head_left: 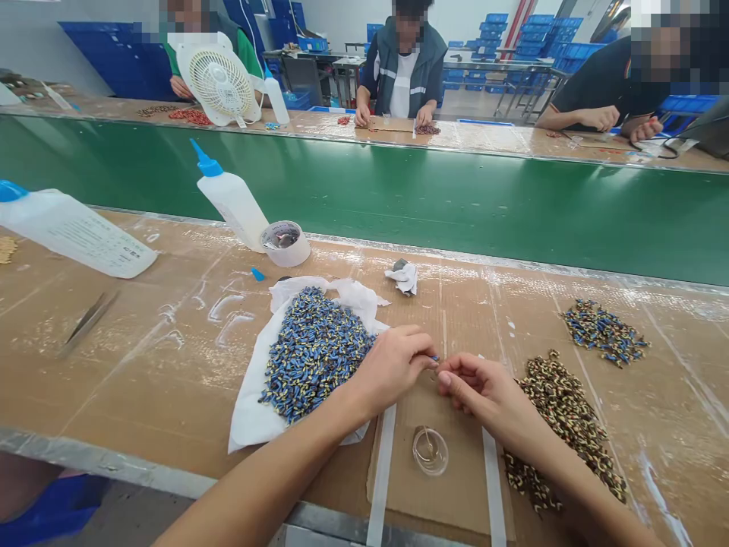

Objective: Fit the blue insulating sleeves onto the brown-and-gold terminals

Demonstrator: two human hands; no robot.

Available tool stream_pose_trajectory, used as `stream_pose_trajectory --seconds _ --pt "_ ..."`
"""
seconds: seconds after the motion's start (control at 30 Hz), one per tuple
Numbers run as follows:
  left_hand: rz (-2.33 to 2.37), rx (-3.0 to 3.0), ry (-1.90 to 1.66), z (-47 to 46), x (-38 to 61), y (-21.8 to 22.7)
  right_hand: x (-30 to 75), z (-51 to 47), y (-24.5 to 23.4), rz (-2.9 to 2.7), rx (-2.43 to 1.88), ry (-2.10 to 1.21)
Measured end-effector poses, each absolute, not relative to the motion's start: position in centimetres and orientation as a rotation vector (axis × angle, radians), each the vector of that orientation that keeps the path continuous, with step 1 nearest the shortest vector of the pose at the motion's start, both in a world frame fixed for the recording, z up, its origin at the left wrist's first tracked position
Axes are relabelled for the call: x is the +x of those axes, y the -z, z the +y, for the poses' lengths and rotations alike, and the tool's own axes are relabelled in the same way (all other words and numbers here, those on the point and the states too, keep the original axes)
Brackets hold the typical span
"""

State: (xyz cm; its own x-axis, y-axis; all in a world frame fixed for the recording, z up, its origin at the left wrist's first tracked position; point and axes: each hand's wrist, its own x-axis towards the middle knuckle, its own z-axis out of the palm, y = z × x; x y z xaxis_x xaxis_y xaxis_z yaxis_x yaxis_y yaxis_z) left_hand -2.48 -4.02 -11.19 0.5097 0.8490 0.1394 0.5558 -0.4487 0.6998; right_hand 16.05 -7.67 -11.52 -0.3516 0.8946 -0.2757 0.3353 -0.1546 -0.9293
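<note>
Worker's layout on a brown cardboard-covered surface (pixel 165 410): a heap of small blue-and-yellow pieces (pixel 316 357) lies on a crumpled white sheet (pixel 247 414), probably to keep it gathered beside the left hand (pixel 396 361); a heap of dark-and-cream curved pieces (pixel 561 414) lies by the right forearm, presumably for easy reach. A clear round shallow cup (pixel 431 453) with a thin stick sits on the cardboard pad (pixel 444 509) between them, likely kept central to serve both hands. The left thumb and forefinger pinch a tiny blue piece (pixel 435 358); the right hand (pixel 481 387), fingers curled and thumb near forefinger, almost meets it, its grip contents indiscernible.
</note>
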Motion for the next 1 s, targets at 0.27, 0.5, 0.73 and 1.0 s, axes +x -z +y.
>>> stream_pose_trajectory --seconds 0.27,0.5,0.73,1.0 --pt "1.12 2.338 -0.645 -4.5 -2.0 11.7 15.8 -7.6 12.5 -1.481 -1.438 -1.465" --pt "1.004 2.116 -0.576 -4.1 -2.3 11.2 16.3 -7.5 11.9 -1.656 -1.392 -1.32" --pt "0.909 2.119 -0.506 -4.0 -2.6 11.2 16.7 -7.7 11.7 -1.762 -1.456 -1.21" --pt "0.952 2.355 -0.508 -4.1 -2.4 11.6 16.8 -7.7 11.9 -1.823 -1.483 -1.155"
